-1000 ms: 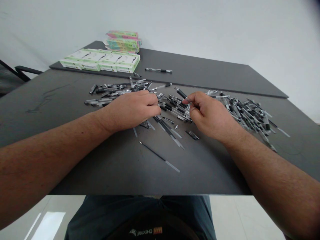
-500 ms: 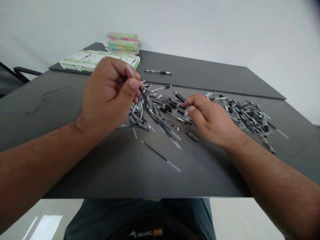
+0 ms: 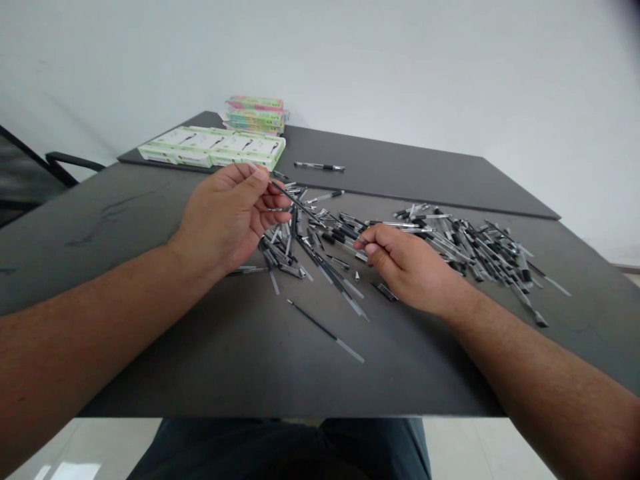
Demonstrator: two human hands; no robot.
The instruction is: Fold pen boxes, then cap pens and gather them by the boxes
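My left hand (image 3: 227, 217) is raised over the left side of the pile, thumb and forefinger pinched on the clear end of a pen refill (image 3: 295, 200). The refill's dark length slants down to the right toward my other hand. My right hand (image 3: 413, 267) is closed at the pile's right side, its fingertips around a pen barrel that they mostly hide. Under and between the hands lie loose refills (image 3: 330, 273), clear caps and pen barrels with black grips (image 3: 337, 235). One single refill (image 3: 325, 330) rests nearer the front edge.
A second heap of pens (image 3: 485, 250) spreads to the right. On the raised dark board (image 3: 400, 167) lies one pen (image 3: 319, 166). White-green boxes (image 3: 215, 147) and a stack of colourful boxes (image 3: 257, 113) stand at the back left. A chair (image 3: 30, 173) is beside the table.
My left hand has lowered and tilted, bringing the refill closer to level and pointing toward my right hand. My right hand has shifted slightly down. The camera view has tipped up a little.
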